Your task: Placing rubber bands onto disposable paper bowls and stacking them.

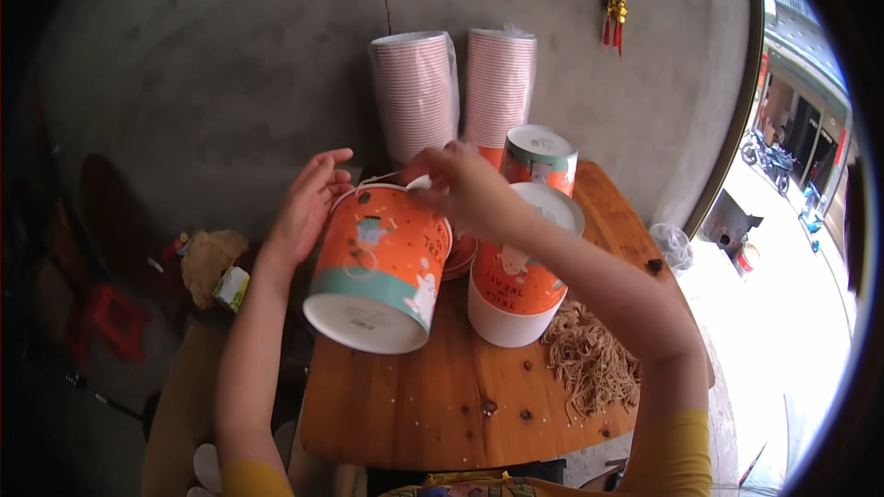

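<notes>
Orange paper bucket (379,253) tilted over left part of table (405,414), base facing near; could slip or roll if left hand (306,207) support is loose, thin cord (378,179) could snag at far rim. Bucket just right of left fingers, half-spread, grip unclear; right hand (470,189) by far-right rim, fingers curled, blurred, can't tell if pinching cord

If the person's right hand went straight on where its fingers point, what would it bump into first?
The right hand would likely meet the pale cord at the rim of the orange tub first, unless it already holds it, then the left hand; depth is unclear.
</notes>
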### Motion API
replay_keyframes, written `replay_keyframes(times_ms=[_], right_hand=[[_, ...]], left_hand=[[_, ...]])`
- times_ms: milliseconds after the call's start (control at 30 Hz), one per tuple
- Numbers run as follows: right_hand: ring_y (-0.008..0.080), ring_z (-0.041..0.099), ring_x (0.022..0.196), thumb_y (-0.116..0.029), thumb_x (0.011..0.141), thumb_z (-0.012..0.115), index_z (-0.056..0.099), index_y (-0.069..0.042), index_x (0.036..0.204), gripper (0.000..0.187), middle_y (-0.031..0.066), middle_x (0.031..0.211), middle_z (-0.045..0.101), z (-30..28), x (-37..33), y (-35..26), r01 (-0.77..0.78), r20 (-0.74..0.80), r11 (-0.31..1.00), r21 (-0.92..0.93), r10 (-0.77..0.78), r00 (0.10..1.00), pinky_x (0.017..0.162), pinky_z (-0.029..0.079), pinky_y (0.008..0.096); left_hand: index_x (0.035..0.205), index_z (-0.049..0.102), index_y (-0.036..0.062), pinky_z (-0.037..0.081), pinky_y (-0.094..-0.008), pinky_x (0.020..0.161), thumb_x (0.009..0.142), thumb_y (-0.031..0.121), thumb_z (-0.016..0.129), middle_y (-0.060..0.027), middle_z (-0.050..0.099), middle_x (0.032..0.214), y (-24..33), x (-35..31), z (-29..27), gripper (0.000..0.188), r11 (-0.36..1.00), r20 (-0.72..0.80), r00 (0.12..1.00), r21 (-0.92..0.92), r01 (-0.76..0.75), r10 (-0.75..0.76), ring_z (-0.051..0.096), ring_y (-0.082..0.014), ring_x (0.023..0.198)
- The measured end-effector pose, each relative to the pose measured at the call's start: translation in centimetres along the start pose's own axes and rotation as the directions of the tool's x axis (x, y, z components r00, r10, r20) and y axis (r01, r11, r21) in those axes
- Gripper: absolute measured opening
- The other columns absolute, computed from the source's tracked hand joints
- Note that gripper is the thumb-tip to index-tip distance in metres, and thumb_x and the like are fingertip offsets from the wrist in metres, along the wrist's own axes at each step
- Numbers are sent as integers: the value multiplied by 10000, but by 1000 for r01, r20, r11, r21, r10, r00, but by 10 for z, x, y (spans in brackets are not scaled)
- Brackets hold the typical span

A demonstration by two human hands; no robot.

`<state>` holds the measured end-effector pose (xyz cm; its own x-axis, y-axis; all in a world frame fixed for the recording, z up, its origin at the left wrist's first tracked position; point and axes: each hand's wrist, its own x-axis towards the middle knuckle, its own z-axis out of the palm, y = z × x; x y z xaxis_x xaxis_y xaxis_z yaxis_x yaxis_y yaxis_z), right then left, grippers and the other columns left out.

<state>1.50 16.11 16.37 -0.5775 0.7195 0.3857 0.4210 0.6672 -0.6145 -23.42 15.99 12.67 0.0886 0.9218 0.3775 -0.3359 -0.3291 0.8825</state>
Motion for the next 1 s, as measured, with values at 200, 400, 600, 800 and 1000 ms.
replay_keyframes(times_ms=[200,400,600,800,1000], right_hand=[[194,629,936,-253,906,630,631,72,1080,369,135,1033,645,-20,57,43,-311,165,851,423,265,950,772,576,295],[148,652,792,-275,899,634,681,-56,1028,258,57,913,667,-13,38,28,-72,245,980,188,24,969,714,524,284],[119,633,965,-218,942,595,631,-29,1151,284,59,1042,662,-13,28,5,-179,324,972,151,123,938,847,512,265],[112,607,957,-191,957,568,623,-41,1176,271,34,1048,641,-16,21,10,-152,346,887,437,-10,938,829,525,274],[120,600,941,-200,968,560,609,-40,1191,279,26,1036,624,-36,2,15,-167,300,901,401,44,953,827,530,294]], left_hand=[[998,658,116,292,-174,499,910,228,658,108,514,744,-76,60,-5,142,962,-141,986,269,-47,87,377,8,588],[1119,591,114,365,-182,604,944,313,592,35,554,908,-90,44,-29,265,951,-379,919,309,14,109,495,-49,737],[1352,426,44,267,-470,1107,875,544,583,-144,393,1412,-80,-45,-31,708,312,354,808,790,-528,471,344,-317,1349],[1274,474,89,284,-477,1121,710,-4,772,-107,390,1447,-84,-66,-45,645,244,502,838,803,-544,215,267,-389,1402],[1008,523,54,394,-382,1015,892,-50,526,-81,568,1061,-75,-36,-66,156,528,420,824,633,-566,380,528,-272,1161]])
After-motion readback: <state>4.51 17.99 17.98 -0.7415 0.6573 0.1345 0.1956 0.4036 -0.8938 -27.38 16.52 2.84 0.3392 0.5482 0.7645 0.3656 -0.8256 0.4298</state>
